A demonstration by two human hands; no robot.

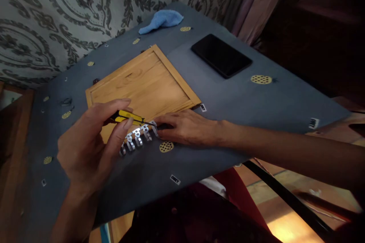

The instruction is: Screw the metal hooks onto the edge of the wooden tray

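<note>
My left hand (94, 142) is closed round a screwdriver (129, 117) with a yellow and black handle. The screwdriver's shaft points right, its tip close to the right end of a silver metal hook rail (137, 132). This rail, with several curved hooks, lies along the near edge of a framed wooden panel (142, 83). At the rail's right end, my right hand (185, 127) presses with bent fingers, gripping it against the panel edge. The fingers hide the tip and that end of the rail.
On the grey-blue tabletop (216, 121) with pineapple prints, a black phone (221, 55) lies right of the panel. A crumpled blue cloth (161, 21) is at the back, near a patterned curtain (76, 0). Small dark items (95, 81) sit by the panel's far edge.
</note>
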